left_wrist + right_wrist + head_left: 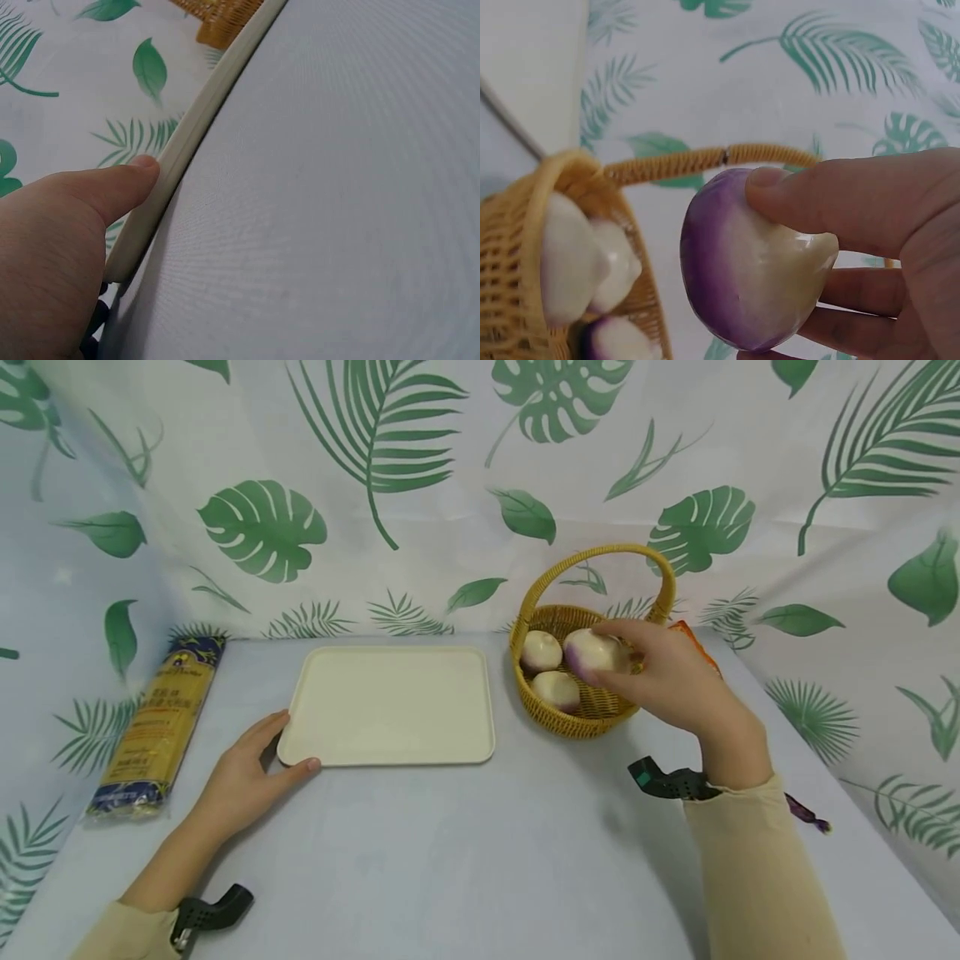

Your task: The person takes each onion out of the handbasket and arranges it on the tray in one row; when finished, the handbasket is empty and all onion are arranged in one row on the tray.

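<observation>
My right hand [663,672] holds a white and purple turnip [754,262] between thumb and fingers, over the wicker basket [573,724]. In the right wrist view the held turnip appears beside the basket rim, its purple side facing away from the palm. More turnips [556,691] lie inside the basket. My left hand [238,781] rests at the near left corner of a cream tray [390,706], fingers along the left edge and thumb at the front edge. The left wrist view has the thumb [124,187] lying against the tray's rim.
A yellow and blue pasta packet [157,727] lies at the left of the table. Partly hidden behind the right hand is an orange packet [697,645]. A dark purple wrapper end [810,814] sticks out beside the right sleeve. Leaf-patterned cloth walls surround the table.
</observation>
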Available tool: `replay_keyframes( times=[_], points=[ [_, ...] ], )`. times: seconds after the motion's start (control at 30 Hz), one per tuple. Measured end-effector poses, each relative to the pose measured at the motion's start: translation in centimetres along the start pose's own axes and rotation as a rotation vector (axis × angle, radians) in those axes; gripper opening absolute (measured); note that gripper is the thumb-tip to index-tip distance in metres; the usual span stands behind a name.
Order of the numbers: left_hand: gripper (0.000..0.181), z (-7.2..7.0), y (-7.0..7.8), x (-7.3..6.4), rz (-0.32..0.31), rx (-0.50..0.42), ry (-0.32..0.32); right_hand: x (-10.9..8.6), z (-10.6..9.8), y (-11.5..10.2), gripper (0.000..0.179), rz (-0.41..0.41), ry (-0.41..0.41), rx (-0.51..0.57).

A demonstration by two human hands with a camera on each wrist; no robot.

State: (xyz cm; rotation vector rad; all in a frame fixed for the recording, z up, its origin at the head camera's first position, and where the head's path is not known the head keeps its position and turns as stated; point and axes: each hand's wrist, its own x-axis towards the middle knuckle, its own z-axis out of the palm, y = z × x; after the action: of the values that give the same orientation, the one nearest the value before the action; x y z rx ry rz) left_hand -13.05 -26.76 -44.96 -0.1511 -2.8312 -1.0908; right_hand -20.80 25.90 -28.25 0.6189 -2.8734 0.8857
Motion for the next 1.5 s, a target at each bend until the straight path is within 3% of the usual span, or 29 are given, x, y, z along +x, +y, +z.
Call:
replay_keyframes(
  times=[0.33,0.63,0.87,1.17,1.5],
  points=[
    [0.100,0.0,-0.2,-0.1,0.014,-0.011,0.021,0.9,1.4,-3.2,0.060,-0.082,-0.037,0.024],
    [0.099,0.2,-0.5,-0.1,0.023,0.010,0.039,2.6,3.1,-5.8,0.058,-0.253,-0.025,0.043],
    [0.098,0.0,-0.5,-0.2,0.036,0.010,0.044,4.6,5.3,-7.7,0.068,-0.249,-0.014,0.031],
    [0.099,0.0,-0.8,-0.1,0.024,0.013,0.032,7.9,9.0,-9.2,0.061,-0.327,-0.019,0.143],
    [0.097,0.1,-1.0,0.3,0.055,0.024,0.049,11.6,12.9,-9.9,0.061,-0.307,-0.035,0.186]
  ],
)
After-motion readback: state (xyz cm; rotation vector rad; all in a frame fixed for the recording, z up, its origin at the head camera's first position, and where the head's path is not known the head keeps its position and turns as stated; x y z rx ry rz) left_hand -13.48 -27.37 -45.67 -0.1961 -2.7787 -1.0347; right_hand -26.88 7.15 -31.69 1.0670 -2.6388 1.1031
